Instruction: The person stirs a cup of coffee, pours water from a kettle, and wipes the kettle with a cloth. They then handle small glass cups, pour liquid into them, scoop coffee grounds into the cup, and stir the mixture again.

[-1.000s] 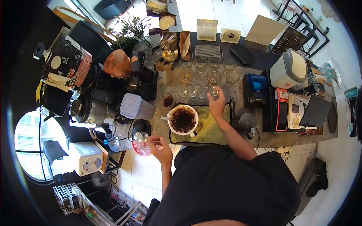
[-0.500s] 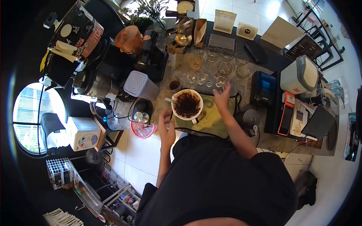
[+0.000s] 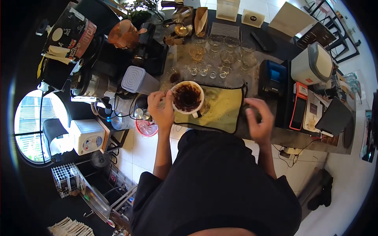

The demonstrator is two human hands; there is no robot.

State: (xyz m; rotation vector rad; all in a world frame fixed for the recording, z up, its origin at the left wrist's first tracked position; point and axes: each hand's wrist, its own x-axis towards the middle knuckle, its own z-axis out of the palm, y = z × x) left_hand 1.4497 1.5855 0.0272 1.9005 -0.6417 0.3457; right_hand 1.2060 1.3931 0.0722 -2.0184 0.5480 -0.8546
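A white cup, large and wide, stands on the left part of a yellow-green mat, its handle toward me. Dark wet coffee grounds coat its inside. My left hand is at the cup's left rim, thumb and fingers bent together where the spoon handle stuck out. The spoon is hidden behind those fingers. My right hand hovers past the mat's right edge, fingers curved and thumb apart, over where a dark round canister stood. Behind the cup is a small glass of dark liquid.
Several clear glasses and small glass cups stand beyond the mat. A lidded square container is at left, near the coffee grinder. A printer and an orange-edged card terminal are at right. A red basket sits below the counter.
My left hand has come up to the cup's rim, covering the spoon handle. My right hand has moved from beside the small glass cups to the right, past the mat. The view has shifted slightly.
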